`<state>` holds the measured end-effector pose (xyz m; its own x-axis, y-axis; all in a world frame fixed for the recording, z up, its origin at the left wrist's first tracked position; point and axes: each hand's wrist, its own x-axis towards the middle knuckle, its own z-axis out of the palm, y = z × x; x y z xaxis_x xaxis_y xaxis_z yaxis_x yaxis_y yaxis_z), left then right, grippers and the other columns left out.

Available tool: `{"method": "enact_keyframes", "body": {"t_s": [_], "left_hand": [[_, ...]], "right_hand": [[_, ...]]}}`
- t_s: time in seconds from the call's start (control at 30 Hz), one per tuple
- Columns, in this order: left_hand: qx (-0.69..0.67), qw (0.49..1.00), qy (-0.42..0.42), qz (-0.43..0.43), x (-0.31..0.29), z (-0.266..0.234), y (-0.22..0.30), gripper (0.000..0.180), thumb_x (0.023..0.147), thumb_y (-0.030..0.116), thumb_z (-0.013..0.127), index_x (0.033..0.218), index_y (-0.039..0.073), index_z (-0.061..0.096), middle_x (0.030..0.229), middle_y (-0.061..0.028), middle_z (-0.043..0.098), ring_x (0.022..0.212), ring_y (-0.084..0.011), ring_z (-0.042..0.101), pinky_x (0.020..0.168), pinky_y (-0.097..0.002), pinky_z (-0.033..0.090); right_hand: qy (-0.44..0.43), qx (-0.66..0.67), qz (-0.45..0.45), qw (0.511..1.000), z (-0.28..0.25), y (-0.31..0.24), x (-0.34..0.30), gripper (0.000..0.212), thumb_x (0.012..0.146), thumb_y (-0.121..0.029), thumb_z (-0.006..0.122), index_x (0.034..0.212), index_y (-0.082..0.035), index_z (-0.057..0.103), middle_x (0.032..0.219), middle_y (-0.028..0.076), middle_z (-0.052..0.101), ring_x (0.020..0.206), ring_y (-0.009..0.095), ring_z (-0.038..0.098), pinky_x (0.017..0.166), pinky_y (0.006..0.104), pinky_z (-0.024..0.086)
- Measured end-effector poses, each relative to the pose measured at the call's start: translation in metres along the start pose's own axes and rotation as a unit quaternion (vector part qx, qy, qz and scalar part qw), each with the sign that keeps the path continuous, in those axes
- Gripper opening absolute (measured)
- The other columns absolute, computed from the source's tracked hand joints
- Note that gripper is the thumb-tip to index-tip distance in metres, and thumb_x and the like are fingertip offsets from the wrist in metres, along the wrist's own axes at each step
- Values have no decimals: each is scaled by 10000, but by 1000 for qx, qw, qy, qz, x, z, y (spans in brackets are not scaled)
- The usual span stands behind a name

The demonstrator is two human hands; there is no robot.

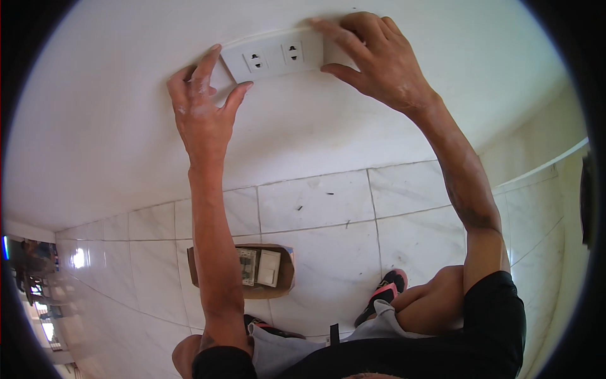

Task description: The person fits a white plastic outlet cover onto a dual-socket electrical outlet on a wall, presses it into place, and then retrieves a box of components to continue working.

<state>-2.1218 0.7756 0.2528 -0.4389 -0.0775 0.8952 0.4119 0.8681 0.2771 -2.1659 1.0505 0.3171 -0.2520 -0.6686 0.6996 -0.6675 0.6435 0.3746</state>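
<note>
A white wall outlet plate with two sockets sits against the white wall in front of me. At its left end, my left hand grips the edge, index finger at the upper corner and thumb at the lower one. Some white dust marks those fingers. My right hand holds the opposite end, its thumb by the lower right corner and the index finger, slightly blurred, along the top edge. What lies behind the plate is hidden.
On the tiled floor, partly behind my left forearm, stands an open cardboard box holding white electrical parts. Small dark scraps lie near the wall's foot. My sandalled foot is at the lower right.
</note>
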Motion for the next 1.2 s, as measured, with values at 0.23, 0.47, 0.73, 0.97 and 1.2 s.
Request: {"method": "enact_keyframes", "body": {"t_s": [0.23,0.47,0.73,0.97,1.2], "left_hand": [[-22,999,-1,-36,0,0,7,732,731,147,919,1388,229,607,1178,-44,531,842,-160,556,750,-323,541],[-58,997,-3,-49,-4,8,12,698,795,80,865,1426,127,570,1079,-65,596,813,-165,588,770,-326,526],[-103,987,1,-123,-10,14,27,682,839,17,801,1460,42,518,987,-73,656,827,-157,643,799,-321,546],[-114,985,2,-127,-7,8,31,652,845,-3,793,1438,-7,522,1008,-82,650,837,-164,650,799,-318,566],[-164,976,-14,-141,-8,3,22,649,846,-15,792,1435,-28,519,1046,-83,632,855,-160,655,776,-303,576]], "right_hand": [[114,-27,-81,990,9,4,10,234,913,-142,697,1097,-35,600,941,91,576,779,198,573,614,330,481],[55,247,-174,952,22,-44,-40,355,900,-216,783,699,-88,520,710,42,515,564,222,533,433,362,425],[170,431,-195,864,37,-94,18,508,967,-368,691,562,-111,521,552,10,455,433,219,467,399,349,354],[152,464,-176,855,44,-92,12,481,948,-331,700,563,-108,515,561,13,456,441,219,470,399,352,346],[165,489,-173,839,49,-109,1,471,917,-285,726,555,-116,475,556,15,403,453,220,469,403,358,349]]}}
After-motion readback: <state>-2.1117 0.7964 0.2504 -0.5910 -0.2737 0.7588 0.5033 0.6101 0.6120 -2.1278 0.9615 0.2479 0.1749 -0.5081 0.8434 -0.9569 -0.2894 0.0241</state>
